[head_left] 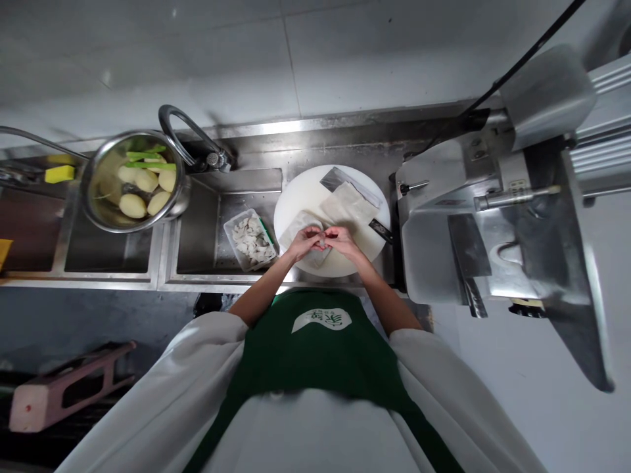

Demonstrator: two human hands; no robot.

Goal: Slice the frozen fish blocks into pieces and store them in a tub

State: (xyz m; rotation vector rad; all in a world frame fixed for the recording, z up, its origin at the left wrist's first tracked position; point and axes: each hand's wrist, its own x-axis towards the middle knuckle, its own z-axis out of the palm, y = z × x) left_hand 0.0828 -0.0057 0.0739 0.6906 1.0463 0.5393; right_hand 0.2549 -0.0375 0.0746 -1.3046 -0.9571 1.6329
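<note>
My left hand [305,243] and my right hand [341,242] meet over a round white cutting board [290,190], fingertips pinched together. Between them is a small greyish piece [323,243], too small to name. Under and beside my left hand lies a thin whitish sheet [302,222], its material unclear. A second pale sheet [349,205] lies just beyond my right hand, partly over the blade of a cleaver [335,179]. The cleaver's dark handle [381,230] points toward the board's right edge. Left of the board, a plastic tub [238,248] holds many grey-white pieces [252,240].
A steel pot [89,197] with peeled potatoes and green stalks sits by the curved faucet [185,121], left of the sink [197,230]. At right stands a metal slicing machine [434,256] with another cleaver [469,246] on it. A yellow sponge [60,174] lies far left.
</note>
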